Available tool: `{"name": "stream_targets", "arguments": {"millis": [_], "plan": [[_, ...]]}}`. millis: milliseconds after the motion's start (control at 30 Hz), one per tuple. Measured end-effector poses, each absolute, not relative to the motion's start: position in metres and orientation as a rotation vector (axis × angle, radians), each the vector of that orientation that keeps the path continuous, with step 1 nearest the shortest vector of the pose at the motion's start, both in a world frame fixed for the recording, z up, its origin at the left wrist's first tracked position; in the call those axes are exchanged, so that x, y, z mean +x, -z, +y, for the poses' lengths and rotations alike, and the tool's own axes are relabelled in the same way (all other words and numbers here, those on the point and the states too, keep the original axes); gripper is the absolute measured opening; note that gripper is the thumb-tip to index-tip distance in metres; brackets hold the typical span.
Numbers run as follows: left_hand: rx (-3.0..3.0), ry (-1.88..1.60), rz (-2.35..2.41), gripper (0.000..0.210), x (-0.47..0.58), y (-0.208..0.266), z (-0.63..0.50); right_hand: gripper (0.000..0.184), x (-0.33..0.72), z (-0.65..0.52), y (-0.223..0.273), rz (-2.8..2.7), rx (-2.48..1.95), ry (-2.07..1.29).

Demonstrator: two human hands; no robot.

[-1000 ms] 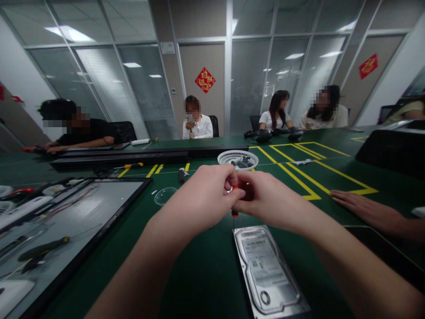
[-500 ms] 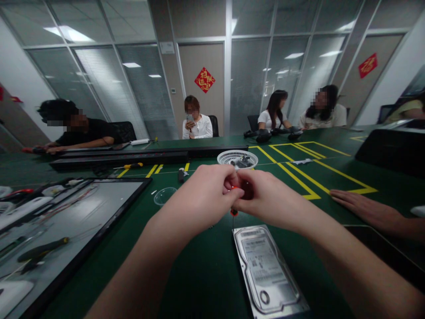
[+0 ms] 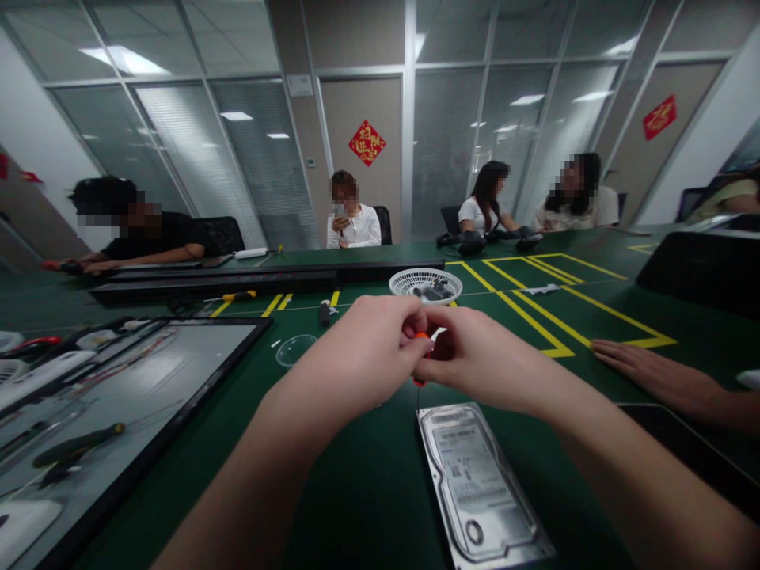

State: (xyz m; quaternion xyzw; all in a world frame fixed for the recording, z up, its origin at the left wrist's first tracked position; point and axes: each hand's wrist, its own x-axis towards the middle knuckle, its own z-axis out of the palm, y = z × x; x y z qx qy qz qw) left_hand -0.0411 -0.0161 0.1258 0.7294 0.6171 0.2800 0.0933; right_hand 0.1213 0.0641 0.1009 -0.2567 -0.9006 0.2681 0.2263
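Observation:
A screwdriver [image 3: 420, 382] with an orange-red handle stands upright, its thin dark shaft reaching down to the far left corner of a silver hard drive [image 3: 472, 475]. My left hand [image 3: 380, 340] is closed round the handle with thumb and fingers pinched on it. Against it, my right hand [image 3: 466, 344] also grips the handle, fingers curled. Most of the handle is covered by my fingers. The drive lies label side up on the green table, and the very tip of the shaft is too small to make out.
Beyond my hands sits a white basket [image 3: 399, 286] holding dark parts. A clear plastic dish [image 3: 295, 351] lies to the left. A large panel [image 3: 195, 372] with tools on it fills the left side. Another person's hand [image 3: 653, 372] rests at the right. Several people sit opposite.
My fingers have shifted slightly on the screwdriver, and more of the orange handle shows between them. The hard drive stays in place.

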Motion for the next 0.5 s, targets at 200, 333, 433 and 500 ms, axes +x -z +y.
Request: {"name": "stream_targets", "arguments": {"millis": [200, 333, 433, 500], "plan": [[2.132, -0.871, 1.827, 0.012, -0.0384, -0.1272, -0.0167, 0.014, 0.1217, 0.0651, -0.1022, -2.482, -0.721, -0.691], [2.132, -0.843, 1.847, 0.014, -0.0388, -0.1267, -0.0159, 0.009, 0.1212, 0.0653, -0.1009, -2.487, -0.762, -0.649], [2.149, -0.844, 1.809, 0.009, -0.0408, -0.1258, -0.0155, 0.014, 0.1204, 0.064, -0.1012, -2.471, -0.725, -0.709], [2.155, -0.866, 1.787, 0.008, -0.0413, -0.1257, -0.0155, 0.018, 0.12, 0.0634, -0.1019, -2.454, -0.701, -0.758]]}}
